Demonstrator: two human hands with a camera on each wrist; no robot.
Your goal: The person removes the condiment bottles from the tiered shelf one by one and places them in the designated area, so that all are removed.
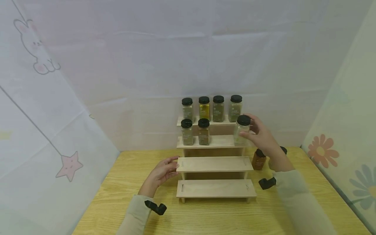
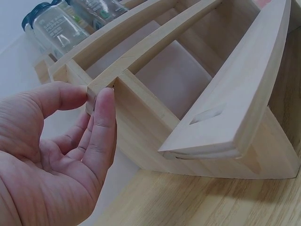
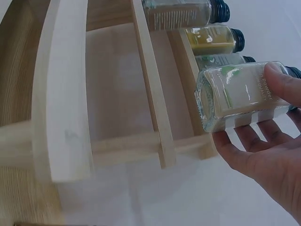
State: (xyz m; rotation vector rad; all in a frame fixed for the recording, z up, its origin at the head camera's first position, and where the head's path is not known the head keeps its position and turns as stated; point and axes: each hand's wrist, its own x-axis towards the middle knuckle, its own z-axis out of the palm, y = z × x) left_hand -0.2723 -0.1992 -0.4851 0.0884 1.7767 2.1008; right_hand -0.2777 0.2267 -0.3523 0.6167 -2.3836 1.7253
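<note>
A stepped wooden spice rack (image 1: 215, 164) stands on the table with its shelves rising toward the back. My right hand (image 1: 262, 136) grips a spice jar (image 3: 240, 94) with pale powder and a black lid, at the right end of the second shelf from the top. In the right wrist view the thumb lies on one side of the jar and the fingers on the other. My left hand (image 1: 162, 172) pinches the left end of the third shelf (image 2: 101, 89) between thumb and fingers. On the second shelf stand a grey-green jar (image 1: 187, 133) and a brown jar (image 1: 204, 133).
Several filled jars, among them a yellow one (image 1: 204, 109), stand along the top shelf. A reddish jar (image 1: 259, 160) and another black-lidded jar (image 1: 283, 150), partly behind my right wrist, stand on the table right of the rack. A pale cloth (image 1: 152, 81) hangs behind.
</note>
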